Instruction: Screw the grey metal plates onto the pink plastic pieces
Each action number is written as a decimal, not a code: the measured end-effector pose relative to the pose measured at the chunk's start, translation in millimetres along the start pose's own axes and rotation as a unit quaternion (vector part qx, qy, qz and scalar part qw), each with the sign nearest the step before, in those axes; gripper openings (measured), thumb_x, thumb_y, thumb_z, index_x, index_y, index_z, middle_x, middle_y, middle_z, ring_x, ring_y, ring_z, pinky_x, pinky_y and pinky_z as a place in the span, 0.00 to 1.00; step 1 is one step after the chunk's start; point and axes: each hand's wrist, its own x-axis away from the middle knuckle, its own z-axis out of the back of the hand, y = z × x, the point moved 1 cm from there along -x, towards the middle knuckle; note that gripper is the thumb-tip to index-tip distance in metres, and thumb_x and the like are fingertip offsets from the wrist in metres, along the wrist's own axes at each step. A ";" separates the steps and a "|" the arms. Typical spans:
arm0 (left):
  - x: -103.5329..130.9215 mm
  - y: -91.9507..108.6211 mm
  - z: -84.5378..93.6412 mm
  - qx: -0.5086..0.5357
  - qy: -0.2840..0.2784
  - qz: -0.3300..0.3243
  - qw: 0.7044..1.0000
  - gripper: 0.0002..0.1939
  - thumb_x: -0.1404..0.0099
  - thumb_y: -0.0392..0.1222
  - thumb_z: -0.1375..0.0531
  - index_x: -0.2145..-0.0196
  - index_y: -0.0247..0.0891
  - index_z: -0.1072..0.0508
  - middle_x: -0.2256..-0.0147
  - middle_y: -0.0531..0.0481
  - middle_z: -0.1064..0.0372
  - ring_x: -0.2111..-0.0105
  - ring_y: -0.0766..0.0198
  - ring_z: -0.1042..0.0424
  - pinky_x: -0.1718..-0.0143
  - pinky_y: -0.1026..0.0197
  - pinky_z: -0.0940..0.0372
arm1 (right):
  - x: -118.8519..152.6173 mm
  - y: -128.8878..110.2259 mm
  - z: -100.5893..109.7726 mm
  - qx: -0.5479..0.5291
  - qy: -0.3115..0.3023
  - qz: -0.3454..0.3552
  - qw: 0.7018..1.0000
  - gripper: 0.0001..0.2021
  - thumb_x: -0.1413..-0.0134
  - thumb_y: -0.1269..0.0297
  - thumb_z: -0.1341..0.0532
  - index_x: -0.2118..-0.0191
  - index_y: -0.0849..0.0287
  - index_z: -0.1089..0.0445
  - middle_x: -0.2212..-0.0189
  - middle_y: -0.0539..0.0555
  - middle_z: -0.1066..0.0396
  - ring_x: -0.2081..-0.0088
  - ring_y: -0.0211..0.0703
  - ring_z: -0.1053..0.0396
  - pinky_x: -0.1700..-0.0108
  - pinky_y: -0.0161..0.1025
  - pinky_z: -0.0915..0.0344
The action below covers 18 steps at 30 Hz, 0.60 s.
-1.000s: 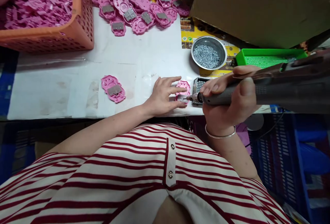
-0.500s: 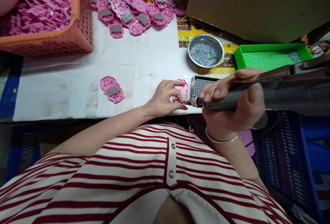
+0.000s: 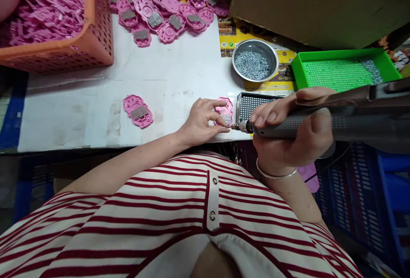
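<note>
A pink plastic shell (image 3: 228, 108) with a grey metal plate lies under the fingers of my left hand (image 3: 205, 121), at the table's front edge. Thumb and index finger pinch together at its lower end; what is between them is too small to make out. My right hand (image 3: 288, 135) is wrapped round a dark electric screwdriver (image 3: 339, 118), held nearly level. Its bit (image 3: 235, 127) points left, just beside my left fingertips. Farther left, another pink shell with a metal plate (image 3: 138, 110) lies on the white table covering.
A metal bowl of small screws (image 3: 253, 65) and a green tray (image 3: 342, 75) stand behind my right hand. Beside the shell is a black-rimmed perforated tray (image 3: 253, 105). Piled pink shells (image 3: 153, 4), an orange basket (image 3: 104, 34) and a cardboard box (image 3: 307, 9) stand behind.
The screwdriver and my right hand have shifted slightly right, drawing the bit a little back from my left fingertips. My left hand has hardly moved; the view has shifted slightly.
</note>
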 end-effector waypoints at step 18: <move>-3.8 -2.1 -7.3 -0.128 -0.030 -0.010 0.991 0.27 0.49 0.53 0.27 0.54 0.43 0.24 0.42 0.44 0.32 0.42 0.49 0.36 0.36 0.41 0.50 | 0.6 -2.3 5.6 0.014 0.002 0.013 1.000 0.07 0.44 0.53 0.40 0.64 0.48 0.31 0.84 0.42 0.45 0.87 0.33 0.48 0.86 0.35 0.44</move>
